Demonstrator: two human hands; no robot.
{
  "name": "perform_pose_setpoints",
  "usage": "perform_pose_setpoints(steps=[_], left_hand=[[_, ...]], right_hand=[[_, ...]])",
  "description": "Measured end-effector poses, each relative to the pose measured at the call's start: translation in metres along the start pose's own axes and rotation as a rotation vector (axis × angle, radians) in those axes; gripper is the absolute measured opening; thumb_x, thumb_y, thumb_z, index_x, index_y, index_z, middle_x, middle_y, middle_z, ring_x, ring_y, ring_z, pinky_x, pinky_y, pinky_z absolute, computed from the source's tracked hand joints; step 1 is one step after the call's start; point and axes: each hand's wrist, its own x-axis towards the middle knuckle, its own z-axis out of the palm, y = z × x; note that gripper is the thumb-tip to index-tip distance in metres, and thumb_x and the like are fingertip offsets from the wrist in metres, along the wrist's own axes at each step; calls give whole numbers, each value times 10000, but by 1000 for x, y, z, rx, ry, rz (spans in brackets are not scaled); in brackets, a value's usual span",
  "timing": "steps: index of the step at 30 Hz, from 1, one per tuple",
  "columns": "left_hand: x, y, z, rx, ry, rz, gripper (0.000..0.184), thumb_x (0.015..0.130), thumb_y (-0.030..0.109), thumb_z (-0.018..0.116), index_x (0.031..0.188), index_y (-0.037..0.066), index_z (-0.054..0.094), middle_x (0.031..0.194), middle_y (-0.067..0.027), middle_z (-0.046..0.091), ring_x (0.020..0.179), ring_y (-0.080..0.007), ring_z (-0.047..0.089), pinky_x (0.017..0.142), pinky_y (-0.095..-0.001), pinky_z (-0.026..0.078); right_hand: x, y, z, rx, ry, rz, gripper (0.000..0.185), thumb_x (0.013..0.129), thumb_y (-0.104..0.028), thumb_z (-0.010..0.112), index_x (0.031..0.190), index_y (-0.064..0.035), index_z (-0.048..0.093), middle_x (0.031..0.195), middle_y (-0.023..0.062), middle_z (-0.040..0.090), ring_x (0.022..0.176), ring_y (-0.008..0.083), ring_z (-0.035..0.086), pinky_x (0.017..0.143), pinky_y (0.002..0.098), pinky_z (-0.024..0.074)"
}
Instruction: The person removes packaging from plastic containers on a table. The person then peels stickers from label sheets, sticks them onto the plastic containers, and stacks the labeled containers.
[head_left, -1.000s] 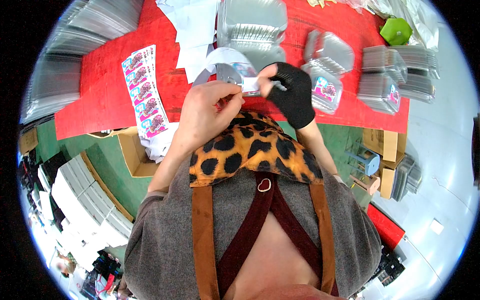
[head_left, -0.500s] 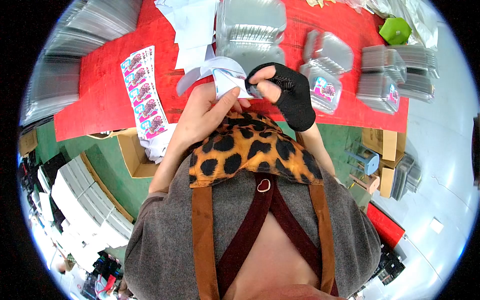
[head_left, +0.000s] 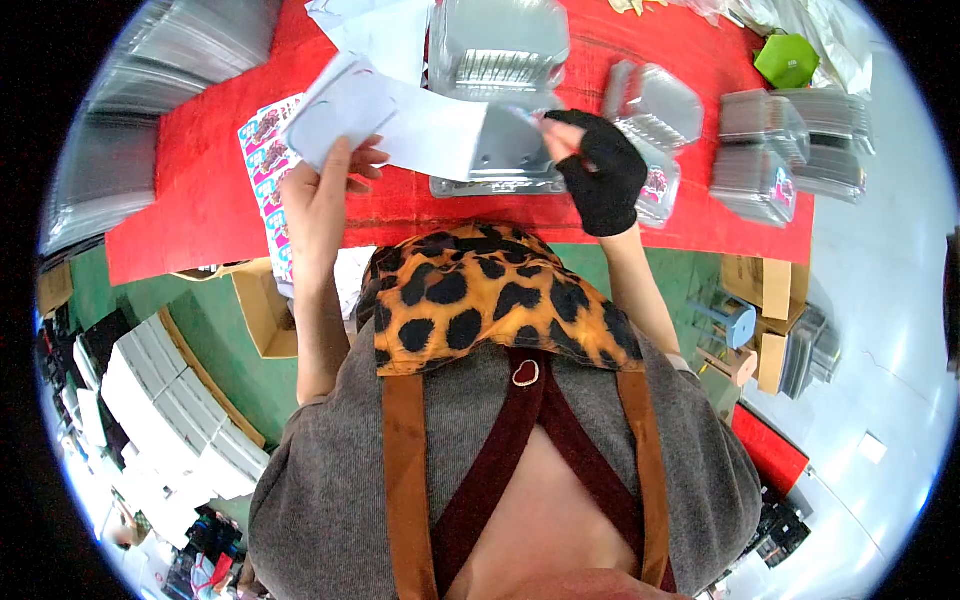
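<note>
My left hand [head_left: 322, 195] grips a white sticker sheet [head_left: 430, 135], its near end folded over and its long end stretching right across the plastic boxes. My right hand [head_left: 600, 170], in a black fingerless glove, pinches a small sticker at its fingertips, blurred and mostly hidden. It is above a stack of clear plastic clamshell boxes [head_left: 500, 45], whose near part the sheet partly covers. Beside my left hand lies a strip of printed stickers [head_left: 268, 160] with pink and blue pictures, partly behind the wrist.
Stacked clear boxes stand right of my glove [head_left: 655, 100] and farther right [head_left: 755, 175], some bearing stickers. More clear plastic stacks [head_left: 110, 170] line the left. A green hexagonal object [head_left: 787, 61] lies at the back right of the red table [head_left: 400, 215]. Below are a cardboard box [head_left: 265, 310] and blue stool [head_left: 738, 325].
My hands have moved apart, the left going left with the sheet and the right slightly right. The curled sheet is now stretched out between them over the boxes.
</note>
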Motion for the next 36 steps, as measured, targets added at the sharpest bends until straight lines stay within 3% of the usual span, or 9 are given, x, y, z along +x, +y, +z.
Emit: perform_pose_setpoints(steps=[3, 9, 15, 18, 24, 25, 28, 32, 36], left_hand=[[1, 3, -8, -50, 78, 58, 349, 1014, 195, 451, 1033, -69, 678, 905, -138, 719, 735, -135, 645, 636, -251, 491], [0, 4, -2, -121, 114, 41, 361, 1014, 220, 456, 1038, -62, 680, 891, -127, 716, 738, -140, 645, 645, -260, 487], [2, 7, 4, -135, 51, 41, 377, 1015, 246, 453, 1048, -58, 674, 898, -121, 715, 738, -138, 640, 641, -255, 484], [9, 6, 9, -140, 26, 27, 391, 1017, 260, 454, 1050, -62, 673, 889, -117, 714, 745, -136, 639, 640, -256, 485], [27, 0, 22, 79, -195, -36, 519, 1030, 410, 414, 1093, -36, 672, 903, -102, 713, 791, -133, 649, 681, -256, 496], [27, 0, 21, 142, -243, -30, 551, 1018, 461, 426, 1067, -22, 687, 883, -102, 712, 798, -134, 657, 680, -252, 507], [30, 2, 20, 263, -266, -75, 501, 1011, 433, 466, 1032, -6, 705, 862, -105, 712, 786, -135, 661, 676, -253, 510], [45, -15, -1, 309, -84, -36, 416, 995, 356, 529, 1017, -20, 706, 861, -103, 713, 796, -141, 669, 687, -261, 515], [69, -72, -48, 591, 255, 155, 394, 912, 346, 633, 1068, -10, 694, 915, -145, 717, 845, -226, 688, 741, -311, 527]], right_hand=[[-6, 12, 16, -143, -106, -227, 229, 768, -60, 731, 992, -101, 722, 982, 98, 705, 919, 267, 678, 781, 354, 542], [-5, 10, 25, -125, -141, -247, 184, 809, -123, 667, 988, -106, 703, 995, 107, 697, 963, 296, 659, 834, 413, 523], [-8, 16, 37, -134, -179, -229, 161, 796, -129, 673, 951, -90, 696, 947, 127, 690, 910, 311, 656, 786, 426, 529], [-18, 23, 49, -193, -276, -170, 196, 790, -107, 709, 980, -62, 702, 1026, 128, 685, 976, 301, 652, 823, 395, 526], [-14, 4, 40, -165, -442, -201, 352, 790, -284, 738, 1042, -42, 698, 1140, 149, 659, 1095, 332, 603, 925, 423, 485], [-17, 3, 44, -171, -477, -237, 446, 777, -334, 747, 1122, -61, 675, 1219, 140, 630, 1182, 320, 558, 1001, 428, 439], [-22, -6, 48, -120, -491, -237, 499, 774, -333, 751, 1192, -84, 641, 1300, 131, 587, 1258, 306, 505, 1054, 434, 396], [-24, 2, 48, -44, -421, -89, 536, 781, -295, 748, 1252, -92, 595, 1340, 153, 552, 1290, 350, 470, 1080, 454, 364], [-35, 26, 28, -294, -206, 104, 537, 834, -319, 712, 1274, -49, 561, 1290, 205, 563, 1217, 379, 513, 1031, 444, 402]])
